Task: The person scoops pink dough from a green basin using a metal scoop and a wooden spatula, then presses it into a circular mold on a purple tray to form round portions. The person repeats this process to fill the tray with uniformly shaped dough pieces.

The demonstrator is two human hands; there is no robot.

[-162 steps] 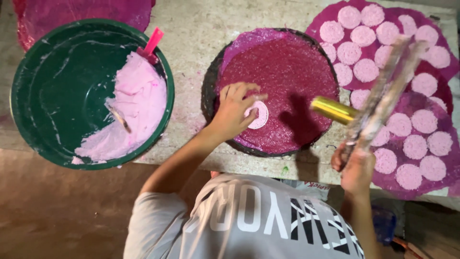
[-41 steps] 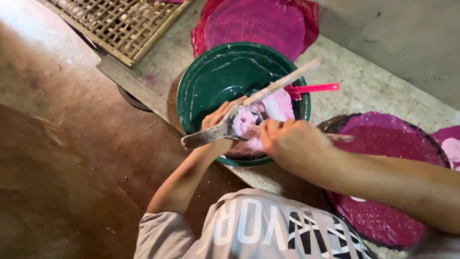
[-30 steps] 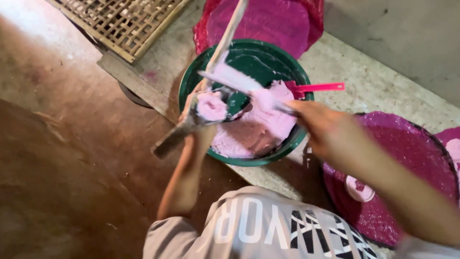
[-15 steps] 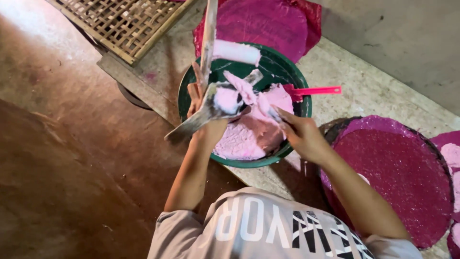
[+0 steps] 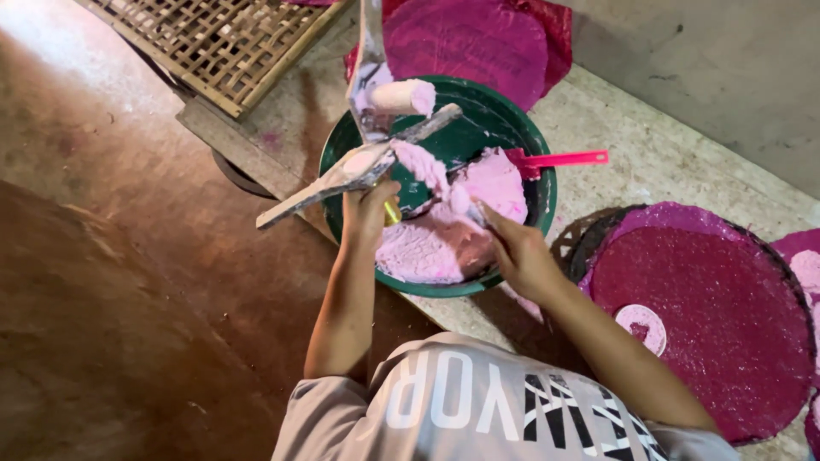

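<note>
The round green plastic basin (image 5: 521,145) of soft pink dough (image 5: 444,239) sits on the speckled stone counter (image 5: 666,162). Over the basin's near-left rim, the left hand (image 5: 369,209) is clamped on a yellow-handled, hinged metal press (image 5: 359,166) smeared with pink dough, its long flat blades spread open above the basin. The right hand (image 5: 517,252) reaches into the dough at the basin's near-right side, fingers closed on a small tool I cannot make out. To the right of the basin lies a round tray covered in dark pink cloth (image 5: 709,316) bearing one pale pink disc (image 5: 642,323). Loading goes best with the press held steady over the basin, so drips fall back in.
</note>
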